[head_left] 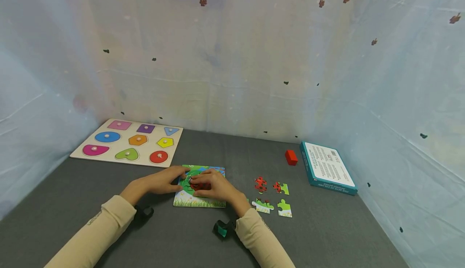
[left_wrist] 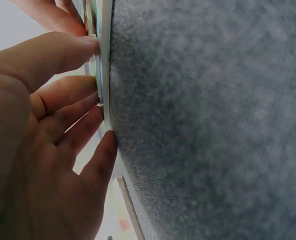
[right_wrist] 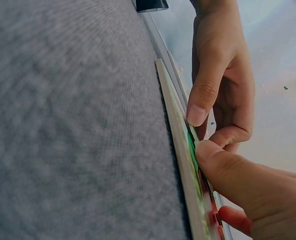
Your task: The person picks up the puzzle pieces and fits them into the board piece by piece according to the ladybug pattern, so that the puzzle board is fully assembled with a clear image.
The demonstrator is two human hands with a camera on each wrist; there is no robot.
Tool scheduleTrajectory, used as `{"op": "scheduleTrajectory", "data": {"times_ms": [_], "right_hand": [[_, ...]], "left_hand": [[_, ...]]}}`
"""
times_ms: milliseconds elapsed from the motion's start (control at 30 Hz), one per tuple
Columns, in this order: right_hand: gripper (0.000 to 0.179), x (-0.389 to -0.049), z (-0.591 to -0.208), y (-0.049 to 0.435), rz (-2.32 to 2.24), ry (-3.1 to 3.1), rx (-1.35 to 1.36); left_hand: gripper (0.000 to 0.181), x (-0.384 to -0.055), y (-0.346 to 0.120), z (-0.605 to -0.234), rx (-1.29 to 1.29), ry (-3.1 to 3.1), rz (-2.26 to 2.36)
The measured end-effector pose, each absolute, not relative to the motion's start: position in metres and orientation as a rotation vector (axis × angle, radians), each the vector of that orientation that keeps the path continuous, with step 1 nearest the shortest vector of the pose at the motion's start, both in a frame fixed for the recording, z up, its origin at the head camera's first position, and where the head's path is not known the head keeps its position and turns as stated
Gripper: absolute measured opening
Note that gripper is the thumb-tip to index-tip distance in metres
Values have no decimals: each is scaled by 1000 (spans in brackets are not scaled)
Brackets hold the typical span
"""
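A puzzle board (head_left: 200, 202) with a flowered grass strip along its near edge lies on the table below both hands. My left hand (head_left: 161, 181) rests on its left side, with the thumb and fingertips spread at the board's edge in the left wrist view. Over the board's middle, my right hand (head_left: 216, 187) holds a red ladybug puzzle piece (head_left: 200, 186) between thumb and fingers, low over the green leaf picture. In the right wrist view the right thumb (right_wrist: 213, 154) presses at the edge of the layered green part, close to the left thumb (right_wrist: 198, 114). The palm side hides much of the piece.
Several loose puzzle pieces (head_left: 260, 184) lie right of the board. Behind them are a red block (head_left: 291, 157) and a teal box (head_left: 328, 165) with a white printed face. A peg shape board (head_left: 141, 163) stands at the back left. Hanging cloth (head_left: 225, 58) borders the table.
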State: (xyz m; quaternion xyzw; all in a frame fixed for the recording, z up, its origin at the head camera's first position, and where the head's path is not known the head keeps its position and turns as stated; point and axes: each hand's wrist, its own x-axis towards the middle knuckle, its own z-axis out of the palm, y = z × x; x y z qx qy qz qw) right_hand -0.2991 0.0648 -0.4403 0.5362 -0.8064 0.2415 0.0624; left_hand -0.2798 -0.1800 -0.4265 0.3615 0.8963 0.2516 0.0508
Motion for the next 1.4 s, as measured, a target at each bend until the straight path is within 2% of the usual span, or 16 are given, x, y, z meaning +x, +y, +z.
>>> {"op": "scheduleTrajectory", "data": {"times_ms": [200, 467, 700, 833, 1000, 1067, 1233, 1400], "right_hand": [[44, -300, -441, 65, 705, -2459, 1622], [46, -301, -443, 63, 690, -2453, 1634], [45, -300, -444, 64, 676, -2442, 1620], [42, -300, -443, 64, 708, -2431, 1628], [36, -300, -441, 65, 766, -2428, 1633], [34, -301, -441, 65, 801, -2419, 1648], [30, -304, -441, 65, 853, -2409, 1658], [30, -303, -442, 66, 813, -2434, 1627]], "left_hand": [[60, -279, -180, -426, 1071, 2716, 784], [60, -277, -179, -426, 1033, 2712, 807], [50, -279, -180, -426, 1048, 2705, 827], [59, -279, -180, -427, 1041, 2702, 832], [61, -280, -182, -428, 1072, 2710, 810], [55, -281, -182, -429, 1092, 2718, 795], [23, -283, -180, -430, 1132, 2725, 778], [16, -281, -179, -427, 1147, 2734, 779]]}}
